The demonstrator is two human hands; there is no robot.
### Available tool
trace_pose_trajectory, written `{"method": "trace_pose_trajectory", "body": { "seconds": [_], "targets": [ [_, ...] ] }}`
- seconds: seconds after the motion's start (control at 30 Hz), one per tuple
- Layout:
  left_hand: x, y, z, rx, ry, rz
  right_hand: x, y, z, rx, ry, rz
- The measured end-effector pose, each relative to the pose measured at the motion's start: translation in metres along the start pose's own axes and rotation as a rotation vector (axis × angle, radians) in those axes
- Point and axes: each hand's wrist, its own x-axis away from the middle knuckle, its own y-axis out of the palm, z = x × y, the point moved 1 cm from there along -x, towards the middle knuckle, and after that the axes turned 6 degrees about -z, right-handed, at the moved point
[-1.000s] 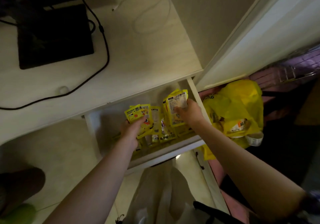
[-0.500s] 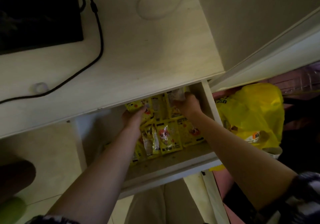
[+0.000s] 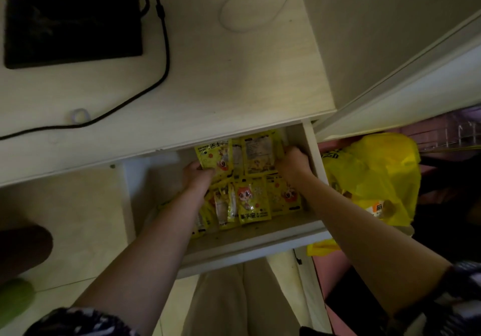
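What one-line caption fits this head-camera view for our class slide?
In the open drawer, the left hand and right hand grip yellow packets in the back row.

Overhead, 12 o'clock: the desk top overhangs the back of the drawer, leaving only a narrow gap beyond my knuckles.
Right, 3 o'clock: my right hand sits just beside the drawer's right wall; a yellow bag crowds the outside.
Left, 9 o'clock: bare drawer floor lies open beside my left hand.
Centre: back packets, gripped by both my hands, and front packets cover the floor between my forearms.
Near, 6 o'clock: the space above the front rim is open; both forearms cross it.
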Motion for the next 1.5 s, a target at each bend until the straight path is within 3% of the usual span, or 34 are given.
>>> {"method": "trace_pose_trajectory", "body": {
  "seconds": [0.37, 0.67, 0.9, 1.1, 1.5],
  "targets": [
    [0.083, -0.052, -0.010, 0.046, 0.197, 0.059, 0.085, -0.021, 0.006, 0.172, -0.122, -0.062],
    [0.185, -0.092, -0.040, -0.037, 0.366, 0.188, 0.160, -0.026, -0.003, 0.382, -0.438, -0.039],
    [0.250, -0.118, -0.094, -0.116, 0.439, 0.324, 0.202, 0.021, -0.017, 0.608, -0.673, -0.077],
    [0.292, -0.147, -0.146, -0.148, 0.338, 0.412, 0.242, 0.082, -0.033, 0.881, -0.819, -0.154],
    [0.333, -0.238, -0.277, -0.066, 0.104, 0.596, 0.341, 0.237, -0.071, 1.012, -1.126, -0.359]
  ]
}}
